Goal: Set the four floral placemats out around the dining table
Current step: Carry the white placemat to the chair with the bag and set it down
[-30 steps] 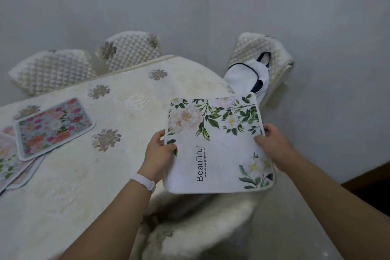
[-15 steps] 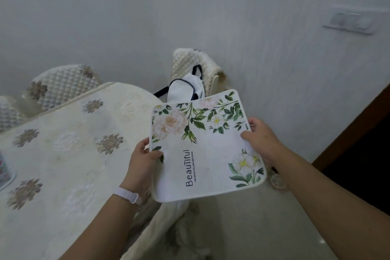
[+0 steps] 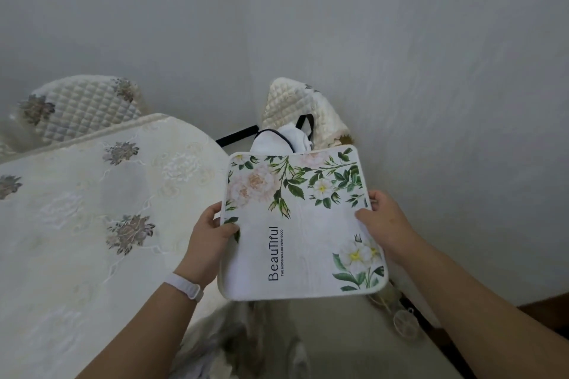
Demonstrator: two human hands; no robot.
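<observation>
Just off the rounded end of the table (image 3: 92, 224), the floral placemat (image 3: 303, 221) is held flat and face-up, left hand (image 3: 209, 237) pinching its nine o'clock edge and right hand (image 3: 385, 221) its three o'clock edge, probably to keep it spread for laying down.

Two quilted chairs, the left chair (image 3: 83, 108) and the right chair (image 3: 295, 101), stand against a plain grey wall (image 3: 308, 9). A white bag (image 3: 277, 140) with black straps leans against the right chair. A fluffy cushion (image 3: 221, 338) is at lower centre.

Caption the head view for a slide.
Floral placemat held aloft by the left hand and right hand beside the cloth-covered dining table.
</observation>
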